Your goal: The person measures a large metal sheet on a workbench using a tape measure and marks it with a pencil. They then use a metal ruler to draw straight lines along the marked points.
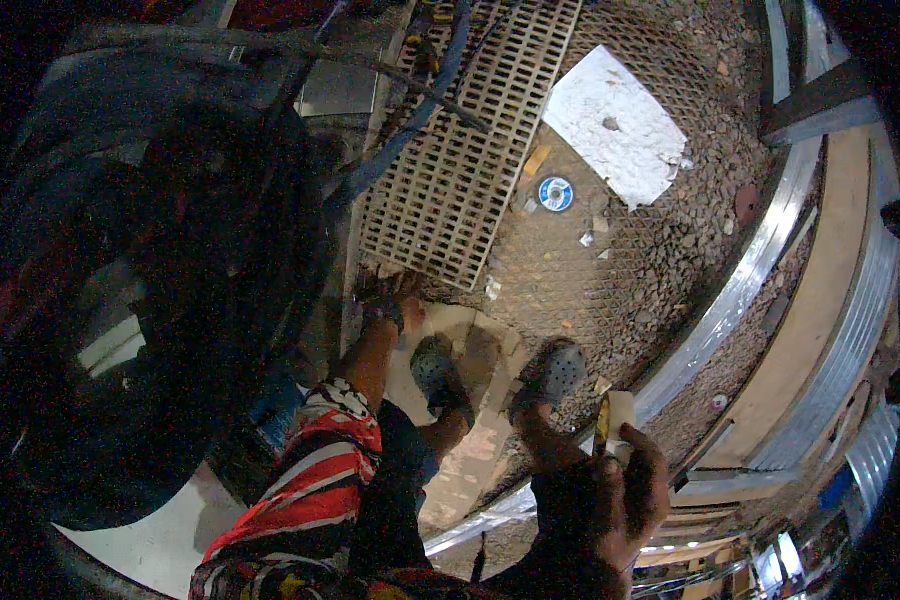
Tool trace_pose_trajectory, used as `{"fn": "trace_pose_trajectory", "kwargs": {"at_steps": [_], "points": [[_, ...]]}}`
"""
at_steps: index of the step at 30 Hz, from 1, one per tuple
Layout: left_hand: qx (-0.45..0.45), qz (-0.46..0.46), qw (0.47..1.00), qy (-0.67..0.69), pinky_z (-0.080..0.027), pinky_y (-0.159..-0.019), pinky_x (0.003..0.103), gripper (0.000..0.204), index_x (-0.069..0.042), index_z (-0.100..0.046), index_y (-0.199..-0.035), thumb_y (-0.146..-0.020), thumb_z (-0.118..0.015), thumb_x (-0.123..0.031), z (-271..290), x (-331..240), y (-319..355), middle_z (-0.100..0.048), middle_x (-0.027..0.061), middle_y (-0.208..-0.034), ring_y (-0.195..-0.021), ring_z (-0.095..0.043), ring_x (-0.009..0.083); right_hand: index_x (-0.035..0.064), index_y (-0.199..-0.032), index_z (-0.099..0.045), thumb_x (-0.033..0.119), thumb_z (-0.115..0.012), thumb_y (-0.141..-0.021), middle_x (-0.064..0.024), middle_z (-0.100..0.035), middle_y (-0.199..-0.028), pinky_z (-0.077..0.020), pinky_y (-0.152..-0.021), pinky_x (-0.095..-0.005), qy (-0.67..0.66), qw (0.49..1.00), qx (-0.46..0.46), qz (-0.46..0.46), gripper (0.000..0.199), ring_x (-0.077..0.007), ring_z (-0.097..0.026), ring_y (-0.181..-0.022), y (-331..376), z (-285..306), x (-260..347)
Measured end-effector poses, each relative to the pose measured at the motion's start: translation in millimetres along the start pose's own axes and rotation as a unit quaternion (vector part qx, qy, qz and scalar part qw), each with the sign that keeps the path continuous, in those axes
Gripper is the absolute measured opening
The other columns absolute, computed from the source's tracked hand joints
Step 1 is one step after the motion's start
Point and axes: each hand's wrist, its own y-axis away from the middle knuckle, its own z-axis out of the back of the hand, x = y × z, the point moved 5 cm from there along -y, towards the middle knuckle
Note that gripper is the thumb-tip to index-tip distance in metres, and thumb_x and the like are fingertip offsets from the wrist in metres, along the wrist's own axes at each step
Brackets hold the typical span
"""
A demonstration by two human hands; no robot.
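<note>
My right hand is closed low on the right, in front of my dark trouser leg. Pinched in it are a small flat off-white piece and a slim yellow-and-black tool, whose exact kind I cannot make out. My left hand reaches forward beyond my red, white and black sleeve. It is near the close end of a beige slotted plastic grate, beside dark clutter. Its fingers are too dim to read, and anything in them is hidden.
A large dark rounded mass fills the left side. Ahead lie a white sheet, a blue-and-white disc and gravel with mesh. Metal channels and boards curve along the right. My feet in grey clogs stand at centre.
</note>
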Motion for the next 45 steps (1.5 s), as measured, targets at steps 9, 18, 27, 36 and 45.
{"fn": "trace_pose_trajectory", "kwargs": {"at_steps": [9,18,27,36,45], "points": [[-0.144,0.049,0.969,0.195,-0.037,-0.117,0.048,0.056,-0.005,-0.052,-0.145,-0.091,-0.065,-0.012,20.1,-36.0,30.4,-0.037,0.0228,-0.157,-0.142,-0.039,0.044,-0.0034,-0.127,-0.063,0.026,-0.07,-0.096,-0.0153,-0.067,-0.118,-0.0496,-0.093,-0.0363,0.027,0.991,-0.044,0.123,0.043,-0.0236,-0.063,-0.105,21.2,76.0,71.7],[-0.323,-0.067,0.879,0.344,-0.045,-0.109,0.047,0.057,0.004,-0.053,-0.14,-0.085,-0.066,-0.005,197.4,-130.0,350.4,-0.05,0.0267,-0.141,-0.128,-0.052,0.047,-0.0023,-0.126,-0.064,0.024,-0.07,-0.096,-0.0148,-0.067,-0.121,-0.0513,-0.09,-0.0365,0.017,0.909,-0.028,0.416,0.041,-0.0242,-0.064,-0.105,160.9,273.4,260.7],[-0.371,-0.085,0.843,0.379,-0.045,-0.108,0.047,0.058,0.009,-0.048,-0.141,-0.087,-0.063,-0.008,375.4,-116.8,610.6,-0.049,0.0303,-0.139,-0.128,-0.051,0.0485,-0.0012,-0.126,-0.065,0.023,-0.07,-0.096,-0.0143,-0.067,-0.124,-0.0531,-0.088,-0.0367,-0.038,0.768,0.034,0.638,0.039,-0.0249,-0.065,-0.105,351.4,373.9,424.0],[-0.504,-0.049,0.79,0.347,-0.046,-0.108,0.047,0.062,0.005,-0.046,-0.144,-0.086,-0.064,-0.009,346.5,-83.3,716.3,-0.046,0.0286,-0.142,-0.129,-0.051,0.0464,-0.0001,-0.125,-0.065,0.022,-0.07,-0.096,-0.0137,-0.067,-0.127,-0.0548,-0.086,-0.0369,-0.087,0.649,0.146,0.742,0.037,-0.0255,-0.066,-0.105,492.5,339.1,460.5],[-0.572,-0.033,0.715,0.4,-0.051,-0.1,0.044,0.047,-0.002,-0.058,-0.136,-0.09,-0.063,-0.01,334.6,-30.3,769.6,-0.057,0.0226,-0.129,-0.115,-0.061,0.0402,0.001,-0.125,-0.066,0.02,-0.071,-0.096,-0.0132,-0.066,-0.13,-0.0566,-0.083,-0.0371,-0.143,0.574,0.109,0.799,0.035,-0.0261,-0.068,-0.105,571.3,313.3,497.2]]}}
